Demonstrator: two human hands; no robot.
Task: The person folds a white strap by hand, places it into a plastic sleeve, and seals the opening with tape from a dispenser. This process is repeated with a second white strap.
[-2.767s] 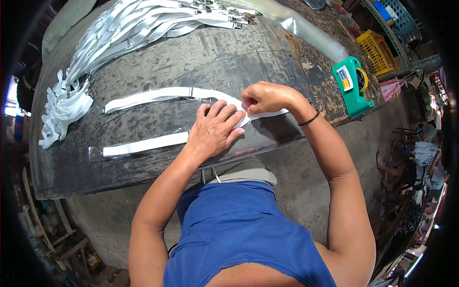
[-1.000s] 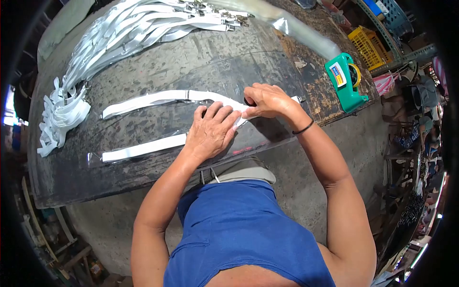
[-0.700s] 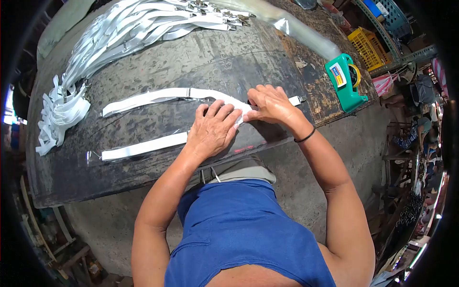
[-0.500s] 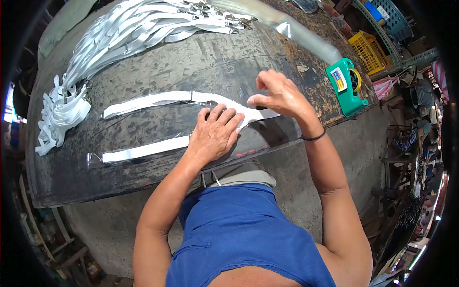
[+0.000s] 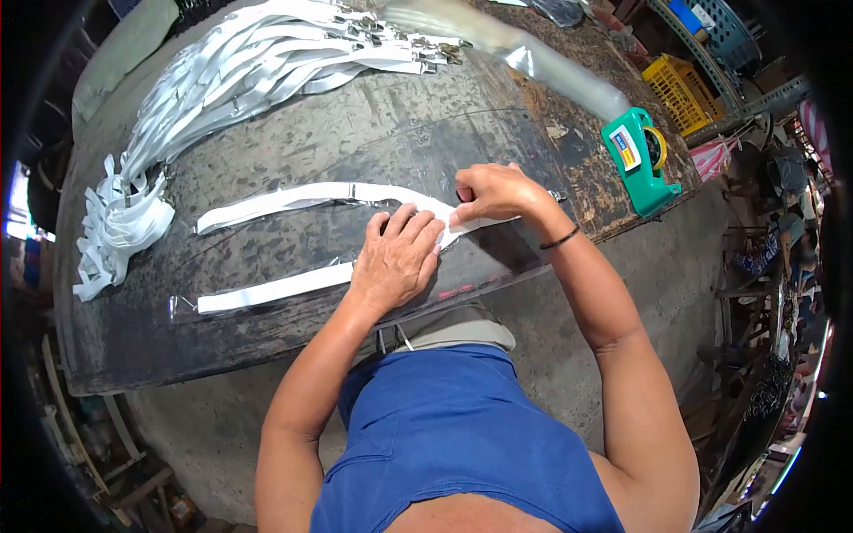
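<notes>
Two lengths of white strap [image 5: 275, 203] lie to the left of the green tape dispenser [image 5: 644, 182] and converge at the left hand [image 5: 397, 259]. Left hand: palm down, fingers extended and slightly spread, resting on the strap without closing round it. Right hand [image 5: 499, 194]: between the left hand and the dispenser, fingers curled inward, thumb extended to the strap; whether it pinches any material cannot be determined.

Strap material: flat, smooth, ribbon-like. The upper length bows in a shallow arc and carries a metal fitting [image 5: 353, 191]. The lower length [image 5: 275, 291] lies straight, with transparent film [image 5: 182, 308] at the end farthest from the dispenser. A small metal clip [image 5: 557, 195] shows past the right hand, on the dispenser side.

The dispenser is an angular body holding a yellow-edged tape roll [image 5: 657, 149]. Behind it, a long, glossy bundle of transparent plastic [image 5: 577, 84] extends away to the left. A heap of white straps [image 5: 258, 67] lies farther left, well apart from the dispenser.

Tabletop [image 5: 355, 133]: dark and scuffed, worn to rough brown near the dispenser. Its near edge passes just below the lower length and rises to the dispenser's base. Working room: a wide band of surface separates strap and heap; a narrower gap separates right hand and dispenser.
</notes>
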